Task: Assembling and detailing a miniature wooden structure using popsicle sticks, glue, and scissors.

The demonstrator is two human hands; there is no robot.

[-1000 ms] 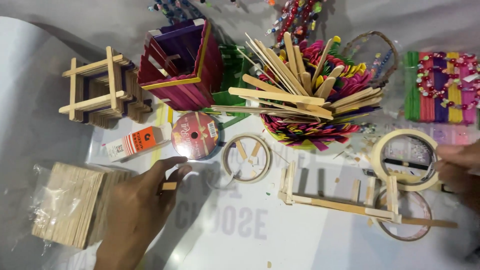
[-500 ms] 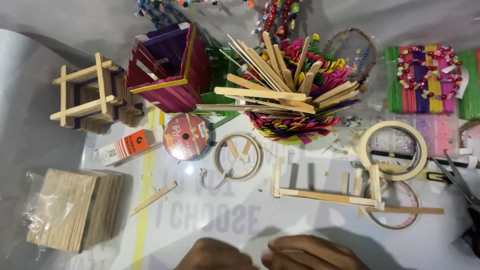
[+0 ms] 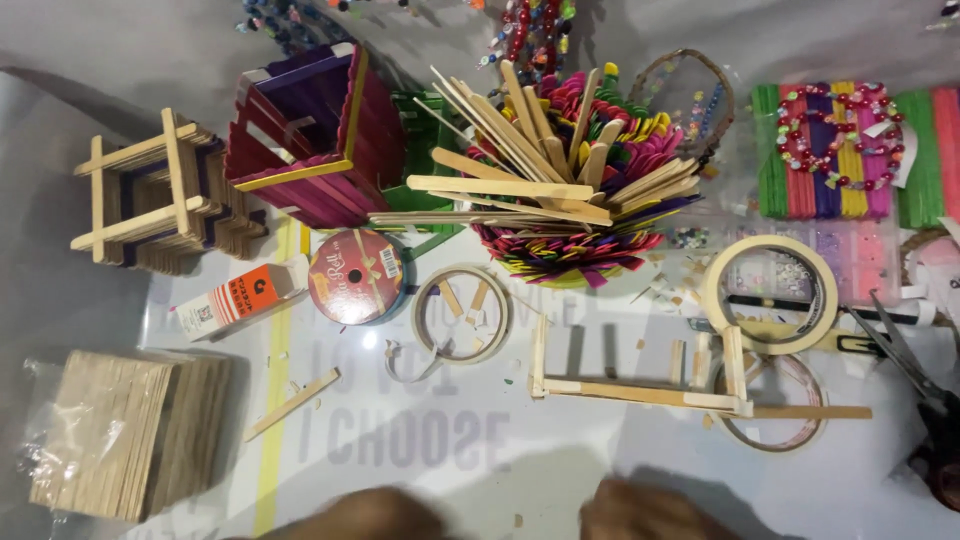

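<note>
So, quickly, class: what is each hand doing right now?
Left hand: only partly in view at the bottom edge; grip cannot be told.
Right hand: likewise.

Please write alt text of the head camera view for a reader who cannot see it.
Two bare hands, left hand and right hand, sit blurred at the bottom edge, holding nothing visible, above a craft table. Nearest them lie a loose wooden stick and an unfinished stick frame; behind stand a heap of coloured sticks and tape rolls.
</note>
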